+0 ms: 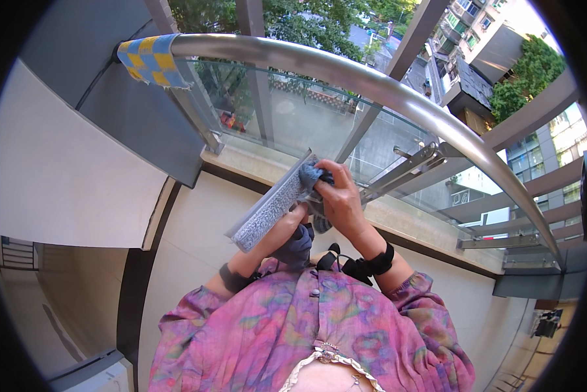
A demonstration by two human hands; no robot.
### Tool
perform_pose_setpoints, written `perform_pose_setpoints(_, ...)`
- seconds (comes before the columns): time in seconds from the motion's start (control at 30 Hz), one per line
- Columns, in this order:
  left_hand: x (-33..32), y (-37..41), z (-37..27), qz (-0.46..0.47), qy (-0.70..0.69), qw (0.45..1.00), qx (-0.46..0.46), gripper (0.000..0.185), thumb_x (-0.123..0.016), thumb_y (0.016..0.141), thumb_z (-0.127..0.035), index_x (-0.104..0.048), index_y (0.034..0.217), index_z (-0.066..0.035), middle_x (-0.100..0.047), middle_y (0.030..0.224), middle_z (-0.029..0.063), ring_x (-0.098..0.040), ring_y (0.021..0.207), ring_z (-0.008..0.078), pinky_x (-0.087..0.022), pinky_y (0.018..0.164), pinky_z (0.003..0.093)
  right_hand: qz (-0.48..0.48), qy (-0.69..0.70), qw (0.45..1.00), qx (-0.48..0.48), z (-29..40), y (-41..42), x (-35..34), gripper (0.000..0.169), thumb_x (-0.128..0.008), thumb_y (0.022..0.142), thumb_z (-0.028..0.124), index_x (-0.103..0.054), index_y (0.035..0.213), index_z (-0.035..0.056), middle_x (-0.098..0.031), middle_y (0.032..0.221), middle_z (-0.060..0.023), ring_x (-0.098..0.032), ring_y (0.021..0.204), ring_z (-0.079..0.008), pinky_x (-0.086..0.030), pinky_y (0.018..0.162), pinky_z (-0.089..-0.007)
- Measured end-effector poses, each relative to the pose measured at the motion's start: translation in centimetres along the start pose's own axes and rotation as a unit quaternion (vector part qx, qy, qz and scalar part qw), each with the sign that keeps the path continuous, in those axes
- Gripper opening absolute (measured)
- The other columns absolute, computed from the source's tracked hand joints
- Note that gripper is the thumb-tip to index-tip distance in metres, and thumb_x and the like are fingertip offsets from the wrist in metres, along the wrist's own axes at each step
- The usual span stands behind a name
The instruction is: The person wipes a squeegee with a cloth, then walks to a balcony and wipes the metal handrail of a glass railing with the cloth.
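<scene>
A window squeegee [269, 208] with a fuzzy grey pad and a clear blade edge lies slantwise before my chest. My left hand [282, 229] grips it from behind the pad, near its middle; the fingers are mostly hidden. At the upper end of the pad, my right hand [343, 198] pinches a blue-grey cloth [309, 175] against the squeegee. Some dark blue-grey fabric [297, 245] hangs below my left wrist. What lies between the two palms is partly covered.
A curved steel handrail [323, 68] runs above a glass panel [293, 115] ahead of me. A blue-and-yellow checked cloth [151, 61] drapes over the rail's left end. To the left stands a white panel [73, 171]. Pale floor tiles [186, 225] lie below.
</scene>
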State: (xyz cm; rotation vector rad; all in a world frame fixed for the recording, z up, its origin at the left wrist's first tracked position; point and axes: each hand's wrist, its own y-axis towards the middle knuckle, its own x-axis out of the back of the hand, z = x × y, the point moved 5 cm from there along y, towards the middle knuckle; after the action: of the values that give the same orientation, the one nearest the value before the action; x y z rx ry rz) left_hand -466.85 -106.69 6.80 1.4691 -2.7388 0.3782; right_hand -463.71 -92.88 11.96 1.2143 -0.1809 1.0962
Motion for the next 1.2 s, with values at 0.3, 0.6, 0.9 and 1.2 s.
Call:
perform_pose_setpoints(0.3,0.1,0.2,1.1,-0.021,0.018,0.999,-0.039,0.019,-0.058,0.091,-0.016,-0.065,0.079,-0.001,-0.062,0.069,0.0044,-0.059,0.066,0.0128,-0.046,0.064,0.0280,-0.017,0.017,1.000,0.009,-1.3,0.3,-0.7,0.024,-0.059,0.070,-0.004,-0.069,0.091,-0.0002,-0.057,0.111,-0.0158,-0.058,0.097,-0.0330,-0.050,0.079,-0.0380)
perform_pose_setpoints(0.6,-0.5,0.2,0.6,-0.034,-0.135,0.990,-0.009,0.014,-0.058,0.091,-0.012,-0.064,0.082,-0.002,-0.060,0.069,0.0022,-0.055,0.063,0.0111,-0.046,0.063,0.0268,0.010,0.044,0.999,0.021,0.8,0.2,-1.0,0.019,-0.064,0.066,-0.002,-0.066,0.084,0.0021,-0.057,0.112,-0.0159,-0.058,0.100,-0.0329,-0.051,0.080,-0.0378)
perform_pose_setpoints(0.9,0.0,0.1,0.6,-0.060,-0.069,0.994,-0.056,0.018,-0.057,0.091,-0.015,-0.064,0.083,0.000,-0.060,0.067,0.0048,-0.057,0.062,0.0126,-0.045,0.061,0.0292,0.018,0.076,0.996,0.030,1.9,0.0,-0.9,0.018,-0.064,0.069,-0.004,-0.067,0.086,0.0002,-0.056,0.110,-0.0156,-0.058,0.100,-0.0317,-0.051,0.083,-0.0376)
perform_pose_setpoints(1.2,-0.5,0.0,1.2,-0.088,-0.091,0.989,-0.079,0.024,-0.058,0.091,-0.014,-0.064,0.072,0.000,-0.059,0.061,0.0039,-0.056,0.059,0.0123,-0.046,0.060,0.0267,-0.015,0.062,0.998,0.024,0.1,-0.2,-1.0,0.020,-0.062,0.069,-0.006,-0.067,0.087,-0.0007,-0.056,0.110,-0.0184,-0.058,0.099,-0.0353,-0.050,0.083,-0.0400)
